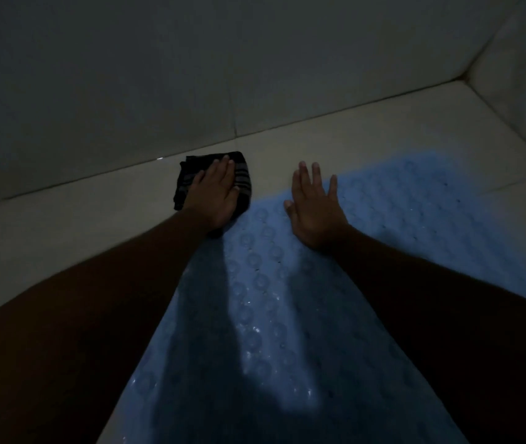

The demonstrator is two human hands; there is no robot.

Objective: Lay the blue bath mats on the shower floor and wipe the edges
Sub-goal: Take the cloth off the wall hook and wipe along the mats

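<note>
A blue bath mat [287,299] with round suction bumps lies flat on the pale tiled shower floor [101,206], running from the bottom of the view toward the far right corner. My left hand [215,193] presses flat on a dark striped cloth [242,177], which sits on the floor tiles at the mat's far left edge, close to the wall. My right hand [314,209] rests palm down on the mat, fingers spread, holding nothing. Both forearms reach in from the bottom corners. The scene is dim.
A grey tiled wall [159,75] rises behind the floor, meeting it along a grout line. A second wall [524,75] closes the corner at the upper right. Bare floor tiles lie left of the mat and beyond its far end.
</note>
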